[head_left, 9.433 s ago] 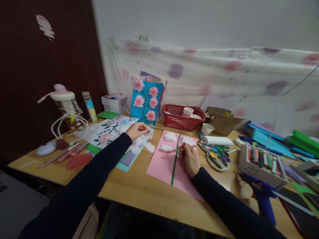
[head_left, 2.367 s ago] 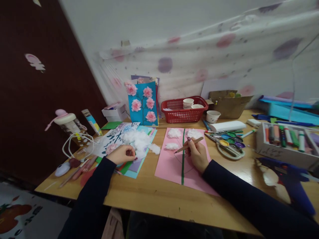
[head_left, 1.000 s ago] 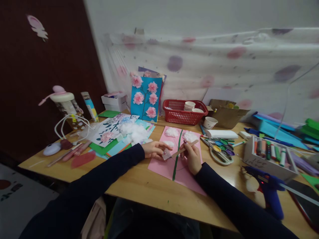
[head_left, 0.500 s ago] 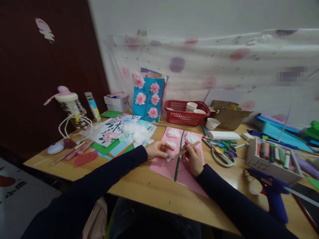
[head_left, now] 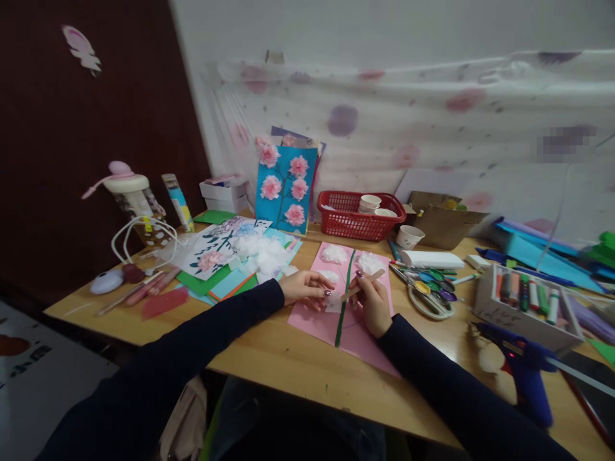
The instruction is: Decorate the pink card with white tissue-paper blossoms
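My left hand [head_left: 307, 289] pinches a small whitish, translucent piece [head_left: 333, 303] at its edge; its material is hard to make out. In my right hand [head_left: 372, 303] is a wooden craft stick [head_left: 375, 275], its lower end close to that piece. Both hands are over a pink sheet of paper [head_left: 314, 323] lying on the table. A green stem line [head_left: 341, 323] runs down the sheet. White cotton tufts [head_left: 333, 254] sit on either side of the stem, one partly hidden behind my left hand.
Loose cotton [head_left: 264, 256] lies on coloured papers at left. A blue flower picture [head_left: 283, 192] and a red basket [head_left: 360, 224] stand behind. To the right are scissors [head_left: 430, 307], a box of markers [head_left: 528, 320] and a blue glue gun [head_left: 521, 365] with its red light on.
The whitish piece now shows flatter and lower beside my left fingertips. The craft stick's lower end has shifted slightly right and up, away from my left fingers.
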A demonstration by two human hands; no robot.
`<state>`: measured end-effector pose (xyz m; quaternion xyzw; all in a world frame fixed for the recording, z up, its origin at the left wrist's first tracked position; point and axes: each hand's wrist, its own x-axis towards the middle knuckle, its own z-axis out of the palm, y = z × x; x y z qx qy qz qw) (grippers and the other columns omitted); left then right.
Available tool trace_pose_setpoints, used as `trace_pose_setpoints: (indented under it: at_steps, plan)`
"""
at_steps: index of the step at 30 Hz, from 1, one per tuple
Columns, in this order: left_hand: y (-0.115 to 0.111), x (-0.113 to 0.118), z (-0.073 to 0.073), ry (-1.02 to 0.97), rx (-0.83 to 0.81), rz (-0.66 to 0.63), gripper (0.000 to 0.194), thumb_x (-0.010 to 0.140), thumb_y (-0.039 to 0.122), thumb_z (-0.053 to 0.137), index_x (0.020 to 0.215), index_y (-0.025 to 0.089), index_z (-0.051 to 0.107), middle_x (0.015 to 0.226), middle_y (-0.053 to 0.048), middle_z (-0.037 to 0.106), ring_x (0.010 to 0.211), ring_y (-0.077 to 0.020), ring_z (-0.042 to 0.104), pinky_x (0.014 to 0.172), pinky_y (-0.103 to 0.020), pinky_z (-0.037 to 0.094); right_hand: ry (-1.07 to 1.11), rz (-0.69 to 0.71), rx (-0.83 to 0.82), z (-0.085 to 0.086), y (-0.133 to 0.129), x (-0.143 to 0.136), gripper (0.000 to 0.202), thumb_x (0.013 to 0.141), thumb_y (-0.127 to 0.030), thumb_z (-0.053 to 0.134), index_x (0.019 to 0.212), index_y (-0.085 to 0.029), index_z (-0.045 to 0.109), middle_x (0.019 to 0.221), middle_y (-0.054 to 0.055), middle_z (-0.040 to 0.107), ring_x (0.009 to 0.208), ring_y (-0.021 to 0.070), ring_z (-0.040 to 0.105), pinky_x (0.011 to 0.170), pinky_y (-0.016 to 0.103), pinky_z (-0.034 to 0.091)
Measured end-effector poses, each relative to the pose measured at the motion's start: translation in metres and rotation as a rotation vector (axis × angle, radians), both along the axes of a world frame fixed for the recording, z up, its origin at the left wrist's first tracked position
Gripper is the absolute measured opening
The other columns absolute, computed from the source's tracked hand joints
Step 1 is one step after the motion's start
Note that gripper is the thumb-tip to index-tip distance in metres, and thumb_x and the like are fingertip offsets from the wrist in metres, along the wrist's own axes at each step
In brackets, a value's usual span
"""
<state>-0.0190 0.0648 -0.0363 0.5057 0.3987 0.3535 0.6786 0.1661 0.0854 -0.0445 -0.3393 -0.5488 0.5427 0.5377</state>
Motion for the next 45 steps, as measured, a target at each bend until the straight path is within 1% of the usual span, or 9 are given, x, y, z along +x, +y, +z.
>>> trace_pose_setpoints:
  at_steps: [4,9,13,19,23,27,35,42,45]
  plan:
    - [0.0,0.0,0.0,-0.047,0.019,0.03,0.057,0.042,0.031,0.087,0.089,0.011,0.062,0.071,-0.001,0.062,0.059,-0.0137,0.063,0.059,-0.03,0.053,0.003,0.002,-0.003,-0.001,0.001,0.001,0.036,0.073,-0.047,0.058,0.057,-0.015,0.057,0.035,-0.003,0.047,0.031,0.0091,0.042,0.033,0.02,0.03]
    - [0.002,0.003,-0.006,-0.067,0.04,0.086,0.049,0.044,0.025,0.086,0.085,0.01,0.064,0.072,-0.001,0.061,0.063,-0.0123,0.062,0.066,-0.032,0.052,0.013,0.013,-0.008,-0.002,0.001,0.001,0.034,0.075,-0.046,0.057,0.057,-0.016,0.056,0.034,-0.004,0.045,0.031,0.0096,0.041,0.033,0.021,0.031]
    - [0.003,0.003,-0.008,-0.031,0.085,0.11,0.042,0.044,0.019,0.085,0.081,0.01,0.067,0.073,-0.002,0.063,0.066,-0.0114,0.06,0.067,-0.028,0.051,0.03,0.016,-0.021,-0.001,0.0,0.002,0.033,0.076,-0.044,0.055,0.059,-0.016,0.056,0.034,-0.004,0.045,0.031,0.0103,0.042,0.033,0.021,0.032]
    - [0.002,0.002,-0.005,-0.096,0.018,0.071,0.048,0.047,0.015,0.082,0.093,0.012,0.067,0.077,-0.004,0.066,0.064,-0.0112,0.062,0.065,-0.026,0.05,0.1,-0.011,-0.042,-0.003,0.004,0.002,0.03,0.074,-0.041,0.057,0.058,-0.016,0.056,0.034,-0.004,0.046,0.031,0.0095,0.042,0.031,0.02,0.03]
    - [0.002,0.002,-0.005,-0.085,-0.004,0.079,0.05,0.047,0.018,0.084,0.092,0.011,0.066,0.077,-0.005,0.067,0.064,-0.0115,0.063,0.066,-0.026,0.05,0.119,-0.025,-0.045,-0.004,0.006,0.001,0.029,0.073,-0.041,0.058,0.058,-0.016,0.056,0.035,-0.004,0.046,0.031,0.0094,0.043,0.03,0.019,0.031]
    - [0.003,0.002,-0.008,-0.075,0.002,0.06,0.052,0.045,0.023,0.086,0.09,0.011,0.064,0.075,-0.005,0.068,0.064,-0.0132,0.065,0.067,-0.029,0.051,0.097,-0.026,-0.024,-0.006,0.007,0.002,0.03,0.075,-0.041,0.056,0.058,-0.016,0.056,0.034,-0.004,0.046,0.03,0.0096,0.043,0.03,0.02,0.031]
    - [0.005,0.002,-0.013,-0.099,0.014,0.01,0.051,0.049,0.021,0.085,0.093,0.01,0.062,0.079,-0.007,0.07,0.07,-0.0154,0.067,0.075,-0.033,0.051,0.111,-0.008,-0.008,-0.008,0.008,0.003,0.03,0.078,-0.04,0.055,0.06,-0.016,0.057,0.037,-0.003,0.048,0.031,0.0086,0.043,0.032,0.019,0.032]
    - [0.003,0.002,-0.009,-0.131,0.01,-0.026,0.052,0.049,0.026,0.085,0.093,0.009,0.062,0.078,-0.008,0.07,0.068,-0.0175,0.068,0.072,-0.034,0.052,0.097,-0.027,-0.015,-0.002,0.005,0.001,0.03,0.076,-0.041,0.056,0.06,-0.016,0.056,0.036,-0.004,0.048,0.031,0.0083,0.042,0.032,0.019,0.032]
    - [0.001,0.002,-0.007,-0.124,-0.018,-0.052,0.051,0.055,0.033,0.082,0.095,0.01,0.06,0.076,-0.009,0.07,0.067,-0.0187,0.068,0.07,-0.035,0.052,0.067,-0.038,-0.025,-0.001,0.005,0.001,0.03,0.075,-0.042,0.056,0.061,-0.016,0.056,0.036,-0.004,0.047,0.031,0.0086,0.042,0.032,0.019,0.032]
